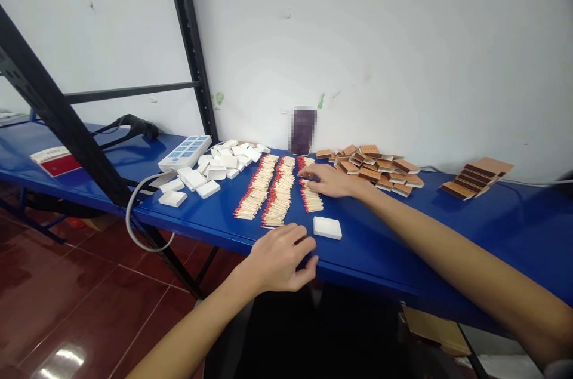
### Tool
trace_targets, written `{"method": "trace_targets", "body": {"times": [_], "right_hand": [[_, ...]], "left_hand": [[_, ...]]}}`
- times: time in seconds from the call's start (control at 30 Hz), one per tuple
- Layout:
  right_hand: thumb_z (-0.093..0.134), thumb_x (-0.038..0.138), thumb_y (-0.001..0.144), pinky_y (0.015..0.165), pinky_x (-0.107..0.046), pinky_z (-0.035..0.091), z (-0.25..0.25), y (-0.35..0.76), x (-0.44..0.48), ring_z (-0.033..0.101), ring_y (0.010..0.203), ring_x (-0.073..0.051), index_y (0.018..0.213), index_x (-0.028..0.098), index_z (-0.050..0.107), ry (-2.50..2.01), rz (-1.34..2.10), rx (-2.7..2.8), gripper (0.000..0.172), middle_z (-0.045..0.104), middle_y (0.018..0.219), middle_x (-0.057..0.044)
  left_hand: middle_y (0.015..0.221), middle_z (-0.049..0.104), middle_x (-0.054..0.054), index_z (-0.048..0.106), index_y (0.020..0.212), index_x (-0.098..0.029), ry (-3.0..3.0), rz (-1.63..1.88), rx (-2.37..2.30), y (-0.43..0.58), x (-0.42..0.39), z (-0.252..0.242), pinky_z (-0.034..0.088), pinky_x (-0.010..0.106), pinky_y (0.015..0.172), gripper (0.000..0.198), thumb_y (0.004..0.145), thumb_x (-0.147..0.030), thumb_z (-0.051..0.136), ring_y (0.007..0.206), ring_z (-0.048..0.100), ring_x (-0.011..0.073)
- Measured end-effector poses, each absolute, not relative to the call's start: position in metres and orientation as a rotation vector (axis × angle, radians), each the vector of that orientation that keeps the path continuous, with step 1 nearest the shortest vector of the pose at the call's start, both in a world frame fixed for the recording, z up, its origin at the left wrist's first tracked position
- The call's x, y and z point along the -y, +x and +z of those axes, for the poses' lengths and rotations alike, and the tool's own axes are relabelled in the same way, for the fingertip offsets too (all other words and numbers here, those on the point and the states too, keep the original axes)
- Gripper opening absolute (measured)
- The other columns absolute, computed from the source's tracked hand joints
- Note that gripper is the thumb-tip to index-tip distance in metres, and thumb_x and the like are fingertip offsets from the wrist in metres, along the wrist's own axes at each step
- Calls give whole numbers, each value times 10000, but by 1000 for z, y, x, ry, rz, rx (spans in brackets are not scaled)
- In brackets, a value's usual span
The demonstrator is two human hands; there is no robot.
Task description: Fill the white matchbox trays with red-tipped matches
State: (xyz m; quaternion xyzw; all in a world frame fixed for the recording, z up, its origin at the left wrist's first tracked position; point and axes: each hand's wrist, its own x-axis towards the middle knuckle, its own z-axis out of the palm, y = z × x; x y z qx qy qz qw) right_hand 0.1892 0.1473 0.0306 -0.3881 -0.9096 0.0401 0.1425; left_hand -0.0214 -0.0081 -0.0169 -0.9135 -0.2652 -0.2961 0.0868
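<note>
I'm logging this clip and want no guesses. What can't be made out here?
Head view, the only one:
The thing leaning on the wall: pixelated, unidentifiable.
The right hand covers part of the third row of matches; what lies under it is hidden.
The left hand: curled fingers hide whatever is under them at the table edge.
The red-and-white box, far left: print too small.
Below the table: too dark.

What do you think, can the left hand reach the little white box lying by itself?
Probably yes. The left hand rests at the front edge of the blue table, right beside the white box, with nothing between them. The right hand sits farther back on the matches, out of the way.
</note>
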Motion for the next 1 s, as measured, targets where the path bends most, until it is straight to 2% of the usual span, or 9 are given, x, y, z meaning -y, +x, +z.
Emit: {"method": "trace_targets", "body": {"times": [0.53,0.73,0.87,0.93,1.0], "right_hand": [[486,198,841,899,-367,470,22,192,-149,628,1011,-240,1132,146,627,-1085,83,2549,327,685,1137,-116],[477,195,836,896,-360,473,25,194,-147,644,990,-236,1103,155,647,-1097,176,2596,320,704,1110,-102],[514,242,842,967,-398,454,29,199,-141,617,1097,-264,1199,163,633,-1107,229,2640,385,667,1231,-112],[561,360,858,1034,-432,416,35,200,-136,564,1208,-291,1287,173,595,-1105,293,2686,469,608,1341,-122],[616,517,828,1091,-447,372,43,200,-131,497,1300,-308,1374,180,534,-1104,383,2739,647,530,1436,-131]], "left_hand": [[775,553,27,572,812,-188,-2723,-865,799,-21,6,-18,398,297,587,130,871,-269,490,694,511,174],[773,558,25,576,816,-188,-2725,-865,801,-22,8,-19,402,300,584,125,868,-262,490,693,514,175],[778,562,21,573,825,-191,-2729,-876,781,-22,8,-19,412,299,592,124,876,-270,492,697,522,175],[771,557,20,567,823,-190,-2724,-892,777,-22,7,-18,416,297,593,120,878,-263,489,693,523,175],[761,549,21,558,820,-189,-2719,-903,777,-22,7,-18,421,299,598,117,880,-255,483,688,523,176]]}}
